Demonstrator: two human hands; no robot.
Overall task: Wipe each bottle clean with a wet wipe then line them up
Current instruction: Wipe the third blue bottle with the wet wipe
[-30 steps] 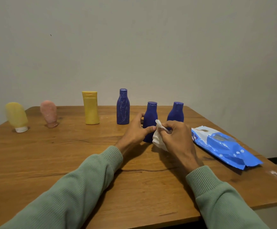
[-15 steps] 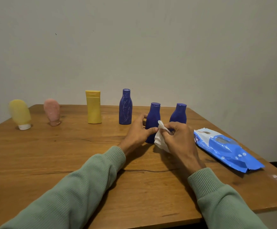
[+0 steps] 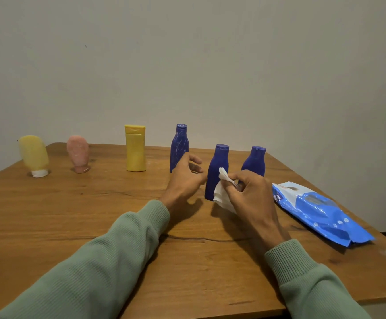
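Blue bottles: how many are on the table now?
3. The tall bottle stands at the back, behind the left hand; the middle bottle is nearer, wipe against it; the right bottle is behind the right hand. None looks hidden.

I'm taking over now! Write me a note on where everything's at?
Left hand: open, beside the near blue bottle, not holding it.
Right hand: pinches the wipe against that bottle.
Standing farther back: yellow tube, pink tube, yellow bottle, tall blue bottle, right blue bottle. Pack lies on the right.
Done: can't tell which are wiped.
Left: finish wiping, line them up.
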